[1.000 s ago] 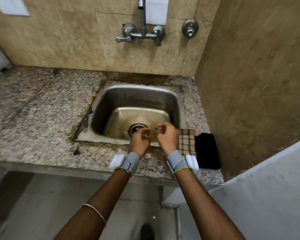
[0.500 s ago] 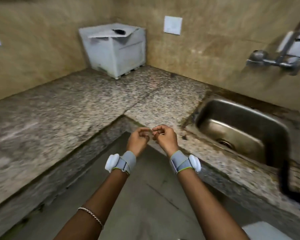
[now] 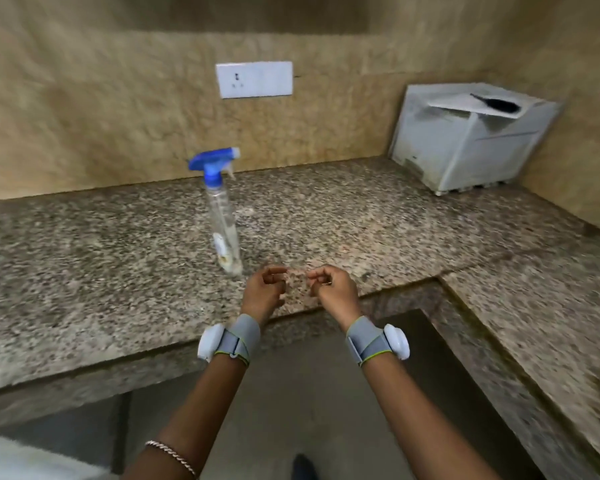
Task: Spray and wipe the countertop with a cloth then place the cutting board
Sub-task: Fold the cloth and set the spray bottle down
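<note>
Your spray bottle point(image 3: 222, 216) stands upright on the bench point(image 3: 118, 258), a clear, slim body with a blue trigger head, nozzle pointing right. It sits about midway between the back wall and the front edge. The bench is speckled granite, L-shaped, turning at the right corner and running toward you.

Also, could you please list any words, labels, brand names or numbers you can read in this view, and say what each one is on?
No text can be read anywhere in this view.
Spray bottle: a small pale label low on the clear body, too blurred to read.
White box in the corner: a small dark mark near its lower left edge, too small to read.
Wall socket plate: no lettering shows.
</note>
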A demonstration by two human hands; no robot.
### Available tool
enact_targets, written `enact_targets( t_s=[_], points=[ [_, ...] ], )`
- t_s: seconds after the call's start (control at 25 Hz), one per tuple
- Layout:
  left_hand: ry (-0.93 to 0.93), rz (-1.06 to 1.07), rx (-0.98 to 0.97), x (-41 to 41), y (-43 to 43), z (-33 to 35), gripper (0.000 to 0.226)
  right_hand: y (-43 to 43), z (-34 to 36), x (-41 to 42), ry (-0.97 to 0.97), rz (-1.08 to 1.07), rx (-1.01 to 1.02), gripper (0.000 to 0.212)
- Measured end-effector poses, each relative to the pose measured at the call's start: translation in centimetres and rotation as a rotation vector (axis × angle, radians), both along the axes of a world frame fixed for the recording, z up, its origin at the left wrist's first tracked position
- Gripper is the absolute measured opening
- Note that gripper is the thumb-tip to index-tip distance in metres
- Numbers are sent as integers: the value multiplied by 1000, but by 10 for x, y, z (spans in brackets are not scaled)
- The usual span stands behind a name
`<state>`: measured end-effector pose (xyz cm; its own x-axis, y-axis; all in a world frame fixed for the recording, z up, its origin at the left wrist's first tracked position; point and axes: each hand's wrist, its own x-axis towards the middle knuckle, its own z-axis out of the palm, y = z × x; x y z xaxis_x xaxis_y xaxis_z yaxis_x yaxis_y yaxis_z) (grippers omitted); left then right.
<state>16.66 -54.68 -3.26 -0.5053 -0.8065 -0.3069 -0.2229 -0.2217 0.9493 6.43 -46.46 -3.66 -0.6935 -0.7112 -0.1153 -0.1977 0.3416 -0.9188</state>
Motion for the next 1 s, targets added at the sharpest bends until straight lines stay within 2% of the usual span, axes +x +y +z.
enact_targets(
  t_s=[0.24,0.48,0.64,0.76,0.92,1.0],
  points=[
    [10,356,34,26,-83,-3,20,-104,7,-6,40,215,2,19],
    [-60,460,6,42,-130,-8,17,-180,0,8,207,337,7,67],
    [-80,441,-56,43,-152,-11,20,-213,-9,23,210,291,19,81],
    [-78,391,-96,45,-169,-11,21,-224,-14,32,205,215,17,72],
    [-34,329,-96,39,-187,-10,22,-222,-8,34,234,96,-44,29],
    [-3,285,-104,33,-191,-12,23,-217,-2,33,222,61,-15,22]
  ],
)
